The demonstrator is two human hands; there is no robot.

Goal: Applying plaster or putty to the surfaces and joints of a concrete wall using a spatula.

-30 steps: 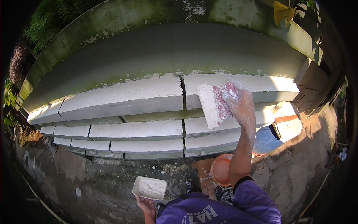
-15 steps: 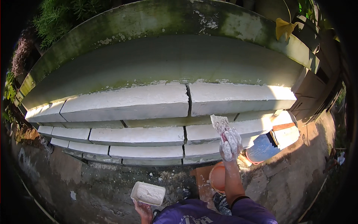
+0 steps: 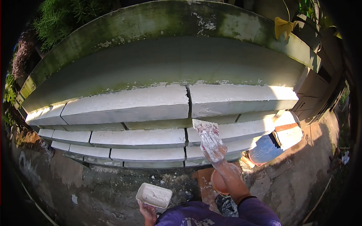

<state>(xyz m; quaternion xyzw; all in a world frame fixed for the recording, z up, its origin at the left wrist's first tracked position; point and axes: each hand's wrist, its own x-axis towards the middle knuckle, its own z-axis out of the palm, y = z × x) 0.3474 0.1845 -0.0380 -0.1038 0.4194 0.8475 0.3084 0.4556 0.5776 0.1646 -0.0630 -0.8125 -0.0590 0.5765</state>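
Note:
My right hand (image 3: 215, 153), smeared with white paste, grips a flat scraper (image 3: 206, 130) coated in the same stuff. Its blade is raised in front of the stepped white blocks (image 3: 139, 100), close below the dark vertical gap in the upper row; I cannot tell whether it touches them. Low down on the left, my left hand (image 3: 148, 211) is closed around the near side of a white rectangular tub (image 3: 154, 195). White paste lies in the tub. Part of the left hand's fingers is hidden beneath it.
An orange bucket (image 3: 220, 181) stands under my right forearm, beside a brown board (image 3: 206, 184). Further right is a blue container (image 3: 264, 150) with boards on it. Behind the blocks rises a mossy wall (image 3: 151, 28); a yellow leaf (image 3: 283, 28) hangs over it.
My right hand has moved left with the scraper and turned, its back less in view. The tub in my left hand has shifted slightly right.

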